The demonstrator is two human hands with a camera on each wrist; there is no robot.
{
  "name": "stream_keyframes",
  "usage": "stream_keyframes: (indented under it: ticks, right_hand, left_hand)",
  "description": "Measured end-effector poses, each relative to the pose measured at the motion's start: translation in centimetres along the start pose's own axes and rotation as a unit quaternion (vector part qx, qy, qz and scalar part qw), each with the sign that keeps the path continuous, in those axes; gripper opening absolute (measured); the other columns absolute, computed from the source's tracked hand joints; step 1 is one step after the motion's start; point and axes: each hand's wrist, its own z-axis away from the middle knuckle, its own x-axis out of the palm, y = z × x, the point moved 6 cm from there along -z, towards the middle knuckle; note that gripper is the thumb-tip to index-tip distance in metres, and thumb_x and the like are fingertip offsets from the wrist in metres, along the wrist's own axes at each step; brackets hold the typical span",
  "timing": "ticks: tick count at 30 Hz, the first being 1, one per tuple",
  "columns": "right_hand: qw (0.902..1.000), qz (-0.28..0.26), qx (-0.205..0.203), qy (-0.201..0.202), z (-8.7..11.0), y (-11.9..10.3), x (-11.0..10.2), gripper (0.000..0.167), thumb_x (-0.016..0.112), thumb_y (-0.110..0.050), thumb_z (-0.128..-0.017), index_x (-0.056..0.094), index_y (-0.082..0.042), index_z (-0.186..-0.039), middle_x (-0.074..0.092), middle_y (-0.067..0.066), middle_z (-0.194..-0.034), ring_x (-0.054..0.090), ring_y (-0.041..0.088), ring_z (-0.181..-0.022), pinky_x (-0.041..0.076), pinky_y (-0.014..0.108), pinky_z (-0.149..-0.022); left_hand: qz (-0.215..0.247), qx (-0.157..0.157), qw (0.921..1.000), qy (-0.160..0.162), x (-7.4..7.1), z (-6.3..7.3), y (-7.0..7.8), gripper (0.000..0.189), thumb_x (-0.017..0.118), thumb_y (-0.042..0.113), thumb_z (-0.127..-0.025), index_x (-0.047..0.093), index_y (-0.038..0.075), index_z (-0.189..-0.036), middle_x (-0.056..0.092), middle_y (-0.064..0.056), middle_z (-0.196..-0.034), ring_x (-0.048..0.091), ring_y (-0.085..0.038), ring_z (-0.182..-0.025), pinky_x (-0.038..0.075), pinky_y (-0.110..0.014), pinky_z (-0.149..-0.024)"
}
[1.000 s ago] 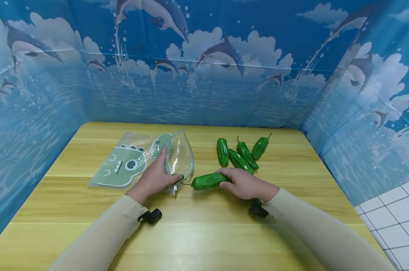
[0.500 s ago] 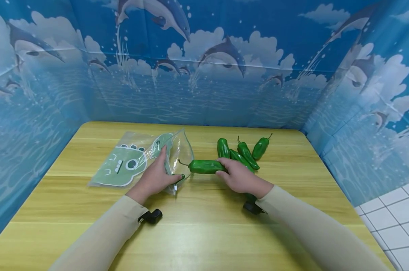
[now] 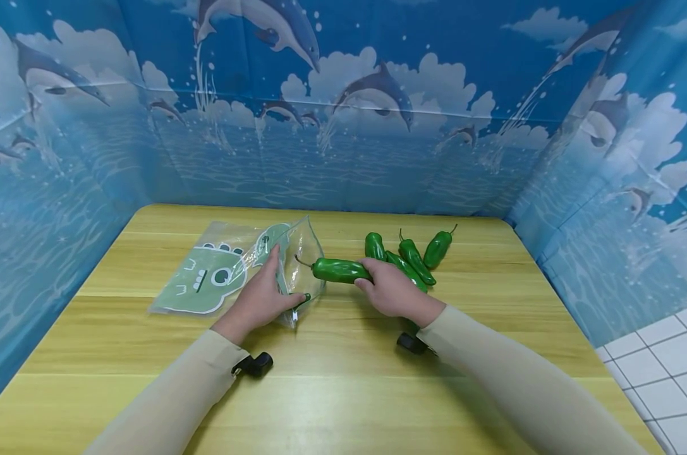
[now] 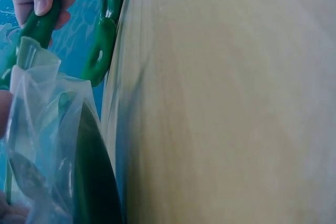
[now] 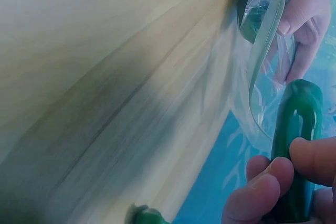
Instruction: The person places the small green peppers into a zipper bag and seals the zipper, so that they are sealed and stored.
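Note:
My right hand [image 3: 393,287] grips a green pepper [image 3: 339,270] by its blunt end. Its stem points left and overlaps the mouth of a clear zip bag [image 3: 308,253] in the head view. My left hand [image 3: 258,298] holds that bag at its mouth, thumb toward the near side and fingers toward the far side, and the mouth gapes to the right. Dark green shows through the plastic [image 4: 31,129] in the left wrist view. In the right wrist view, the held pepper [image 5: 298,114] stands just below the bag's rim [image 5: 260,61], which has a white slider.
Several green peppers [image 3: 410,260] lie in a loose group behind my right hand. The bag's flat part, with a green cartoon print [image 3: 203,278], spreads left over the wooden table [image 3: 343,392]. A blue dolphin-print curtain [image 3: 343,164] surrounds the table's back and sides.
My right hand has lifted the pepper and carried it away from me and slightly left, toward the bag's mouth. The left hand and the bag have stayed in place.

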Motion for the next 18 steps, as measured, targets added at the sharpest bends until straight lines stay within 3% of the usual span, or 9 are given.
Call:
stream_keyframes:
  ticks: [6, 12, 18]
  right_hand:
    - [1.0000, -0.002, 0.006, 0.003, -0.6, -0.6, 0.3, 0.040, 0.057, -0.023, -0.110, 0.054, -0.005, -0.146, 0.069, 0.008, -0.115, 0.061, 0.018, -0.083, 0.051, 0.039, -0.078]
    - [0.9998, -0.014, 0.012, 0.003, -1.3, -1.0, 0.6, 0.045, 0.058, -0.022, -0.110, 0.047, -0.009, -0.151, 0.069, 0.012, -0.124, 0.065, 0.018, -0.089, 0.052, 0.037, -0.077]
    - [0.9996, -0.023, 0.014, 0.004, -1.5, -1.5, 0.7, 0.044, 0.058, -0.021, -0.109, 0.047, -0.010, -0.151, 0.070, 0.012, -0.123, 0.065, 0.017, -0.086, 0.052, 0.035, -0.074]
  left_hand:
    - [0.005, -0.001, 1.0000, 0.004, 0.0, 0.0, -0.1, 0.127, 0.085, 0.042, -0.086, -0.005, 0.016, -0.171, 0.023, -0.019, -0.174, 0.049, -0.045, -0.145, 0.046, -0.061, -0.115]
    - [0.011, 0.003, 0.9999, 0.007, -0.1, 0.0, -0.2, 0.127, 0.086, 0.041, -0.085, -0.004, 0.015, -0.171, 0.020, -0.018, -0.175, 0.040, -0.045, -0.152, 0.041, -0.062, -0.119]
    - [0.015, 0.006, 0.9998, 0.010, -0.2, 0.1, -0.1, 0.126, 0.085, 0.039, -0.085, -0.004, 0.015, -0.171, 0.021, -0.019, -0.175, 0.037, -0.045, -0.153, 0.040, -0.062, -0.120]
